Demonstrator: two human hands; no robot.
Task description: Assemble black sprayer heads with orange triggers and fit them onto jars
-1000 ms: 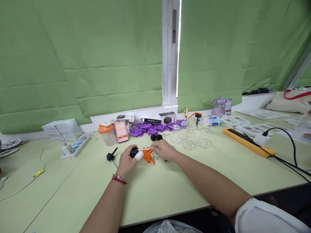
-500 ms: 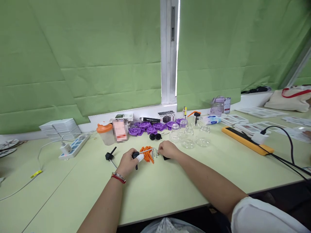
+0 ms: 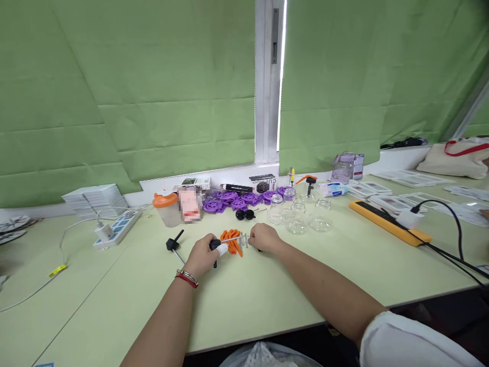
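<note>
My left hand (image 3: 203, 254) is closed around a black plastic part (image 3: 215, 244) with a thin metal rod that points right. Its thumb has a white covering. The rod's far end lies close to my right hand (image 3: 264, 237), whose fingers are pinched together; what they hold, if anything, is too small to make out. Between the hands lie orange plastic pieces (image 3: 231, 240) and several short metal pins (image 3: 245, 240). Left of my left hand rests another black part (image 3: 173, 244) with a metal rod. A small dark thing is mostly hidden under my right hand.
Behind the hands are purple plastic discs (image 3: 250, 200), black round parts (image 3: 245, 214) and clear glass jars (image 3: 296, 224). An orange-lidded cup (image 3: 166, 210) stands left. Power strips lie at left (image 3: 121, 230) and right (image 3: 387, 221), with cables running across the table.
The view has shifted very slightly. My right hand has moved a little over the small dark thing, which now shows less. My left hand keeps its grip on the black part.
</note>
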